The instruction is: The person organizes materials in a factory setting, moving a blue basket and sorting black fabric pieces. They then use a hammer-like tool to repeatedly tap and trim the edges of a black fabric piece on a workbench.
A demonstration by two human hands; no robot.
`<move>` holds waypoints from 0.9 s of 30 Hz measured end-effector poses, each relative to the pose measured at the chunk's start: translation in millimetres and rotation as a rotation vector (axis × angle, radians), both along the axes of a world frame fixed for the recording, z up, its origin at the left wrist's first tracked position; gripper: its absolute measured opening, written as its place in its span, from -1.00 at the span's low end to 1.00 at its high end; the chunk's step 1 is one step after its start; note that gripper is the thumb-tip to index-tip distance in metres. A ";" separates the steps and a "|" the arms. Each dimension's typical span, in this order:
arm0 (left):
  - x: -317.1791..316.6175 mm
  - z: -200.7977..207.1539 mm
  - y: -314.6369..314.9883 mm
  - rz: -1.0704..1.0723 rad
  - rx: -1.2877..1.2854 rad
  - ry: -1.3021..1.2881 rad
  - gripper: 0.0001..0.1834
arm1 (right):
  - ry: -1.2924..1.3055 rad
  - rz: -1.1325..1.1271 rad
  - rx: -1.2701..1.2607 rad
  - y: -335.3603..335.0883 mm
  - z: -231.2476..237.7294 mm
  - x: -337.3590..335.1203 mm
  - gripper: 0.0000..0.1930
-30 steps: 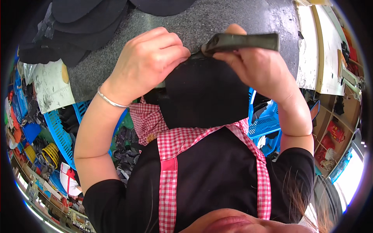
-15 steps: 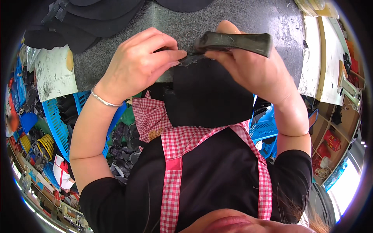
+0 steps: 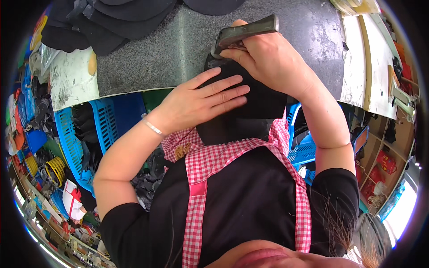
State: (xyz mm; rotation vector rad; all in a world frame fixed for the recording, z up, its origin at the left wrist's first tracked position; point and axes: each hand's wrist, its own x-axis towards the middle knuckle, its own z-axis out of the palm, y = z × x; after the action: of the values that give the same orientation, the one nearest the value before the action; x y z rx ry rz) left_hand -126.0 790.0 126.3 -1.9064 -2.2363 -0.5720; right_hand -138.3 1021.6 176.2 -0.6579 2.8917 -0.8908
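My left hand [image 3: 201,98] lies flat on a black sheet piece [image 3: 263,100], fingers stretched out and slightly apart. The piece hangs over the table's near edge toward my apron, its far end on the grey tabletop. My right hand [image 3: 277,62] is closed around a dark metal hammer [image 3: 250,30] just above that far end. The hammer's long head lies across the top of my fist, its left end close to the piece's edge; my fist hides the rest of the tool.
Overlapping black rounded pieces [image 3: 120,18] are piled at the table's far left. Blue plastic baskets [image 3: 71,138] with dark pieces stand below the table on the left, and another blue basket [image 3: 306,145] on the right. Shelves [image 3: 380,156] line the far right.
My left hand has left its pinch at the piece's far edge and come right and nearer, opening flat on it. My right hand and the hammer have shifted left and away.
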 end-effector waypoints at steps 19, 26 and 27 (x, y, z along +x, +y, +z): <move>-214.2 45.8 58.0 1.041 -0.005 0.354 -0.66 | -0.385 0.018 -0.112 38.9 16.4 75.9 -0.74; -151.0 99.3 75.7 0.339 0.281 -0.991 -0.87 | -0.277 -0.327 -0.624 110.2 57.8 78.2 -0.68; -144.3 90.5 70.4 0.225 0.308 -1.164 -0.84 | -0.252 -0.437 -0.769 111.0 66.3 78.1 -0.68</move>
State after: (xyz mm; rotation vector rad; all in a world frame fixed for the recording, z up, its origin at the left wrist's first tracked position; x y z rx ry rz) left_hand -270.3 860.3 216.8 -1.2130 -2.5641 -2.2419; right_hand -60.2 1132.6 242.5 0.1047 2.4342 -2.0016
